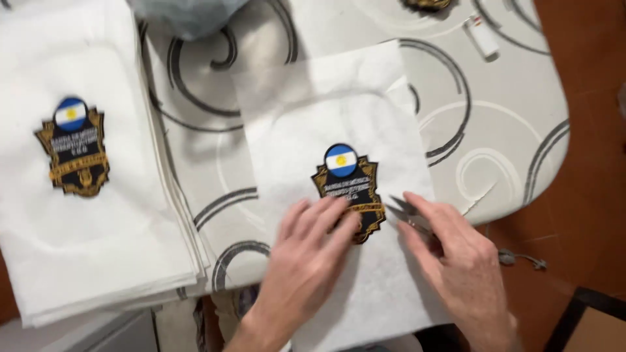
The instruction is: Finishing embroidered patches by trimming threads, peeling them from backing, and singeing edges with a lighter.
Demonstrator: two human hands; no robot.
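A white fabric sheet lies on an ironing board with a grey swirl-pattern cover. On the sheet sits an embroidered black-and-gold badge topped by a round blue-and-white emblem. My left hand rests flat on the sheet, its fingertips on the badge's lower left part. My right hand is just right of the badge and holds small metal scissors, whose tips point toward the badge's right edge. The scissors are blurred.
A stack of white fabric sheets lies at the left, its top sheet bearing a matching badge. A white lighter lies at the board's far right. Crumpled pale blue plastic sits at the top. Brown floor shows on the right.
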